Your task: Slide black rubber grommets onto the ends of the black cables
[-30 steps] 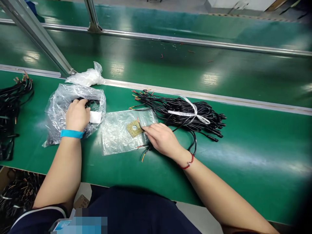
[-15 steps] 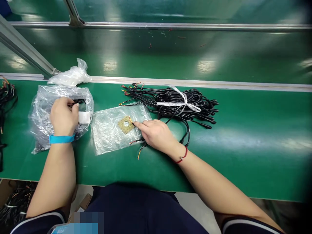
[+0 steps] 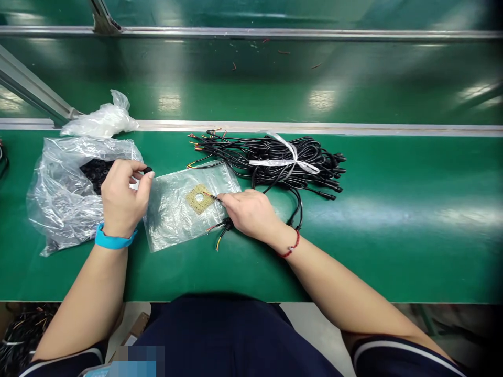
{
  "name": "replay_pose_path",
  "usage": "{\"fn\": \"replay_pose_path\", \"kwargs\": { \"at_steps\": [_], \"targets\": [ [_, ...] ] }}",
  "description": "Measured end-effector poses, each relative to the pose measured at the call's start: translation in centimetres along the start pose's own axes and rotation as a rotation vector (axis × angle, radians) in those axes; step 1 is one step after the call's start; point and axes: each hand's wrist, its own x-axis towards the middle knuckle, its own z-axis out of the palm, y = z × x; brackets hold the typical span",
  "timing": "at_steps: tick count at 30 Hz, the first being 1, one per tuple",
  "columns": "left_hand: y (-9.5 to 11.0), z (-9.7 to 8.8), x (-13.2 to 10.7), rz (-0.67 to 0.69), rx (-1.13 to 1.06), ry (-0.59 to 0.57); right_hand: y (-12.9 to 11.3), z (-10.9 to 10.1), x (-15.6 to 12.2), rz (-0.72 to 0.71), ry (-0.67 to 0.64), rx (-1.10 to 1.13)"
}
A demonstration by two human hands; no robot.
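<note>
Between the thumb and fingertips of my left hand [image 3: 128, 196] is a small round black part [image 3: 147, 170], too small to name exactly. That hand is over the right side of an open clear plastic bag [image 3: 63, 193] with many small black parts [image 3: 96, 173] inside. My right hand [image 3: 251, 212] pinches a black cable [image 3: 215, 197] near its stripped end, where coloured wires show. The wire tips reach over a yellowish sponge [image 3: 199, 199] with a hole in its middle. Under the sponge lies a flat clear plastic bag [image 3: 168, 225]. More cable ends [image 3: 226, 225] stick out below my right hand.
A bundle of black cables [image 3: 291, 159] tied with a white strip lies behind my right hand. A crumpled white plastic bag [image 3: 102, 120] sits by the metal rail [image 3: 236, 125] at the back left. More cables [image 3: 25, 330] are below the table edge at lower left.
My left hand has come up out of the plastic bag and moved right, with a small black part in its fingers. My right hand keeps its pinch on the cable near the sponge.
</note>
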Motion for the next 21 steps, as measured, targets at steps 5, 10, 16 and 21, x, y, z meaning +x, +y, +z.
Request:
{"fn": "replay_pose_path", "kwargs": {
  "at_steps": [5, 10, 16, 21],
  "targets": [
    [-0.16, 0.12, -0.05, -0.01, -0.042, -0.007, 0.26, 0.25, -0.13, -0.021, -0.036, 0.012],
    [-0.14, 0.31, -0.09, 0.016, -0.025, -0.003, -0.07, 0.08, 0.08, -0.026, -0.072, -0.072],
    [-0.04, 0.42, -0.18, 0.009, -0.047, -0.006, -0.65, -0.39, 0.58, -0.009, -0.092, -0.136],
    [0.39, 0.85, -0.44, -0.055, -0.153, -0.03, -0.4, -0.09, 0.64, 0.071, -0.094, -0.098]
  ]
}}
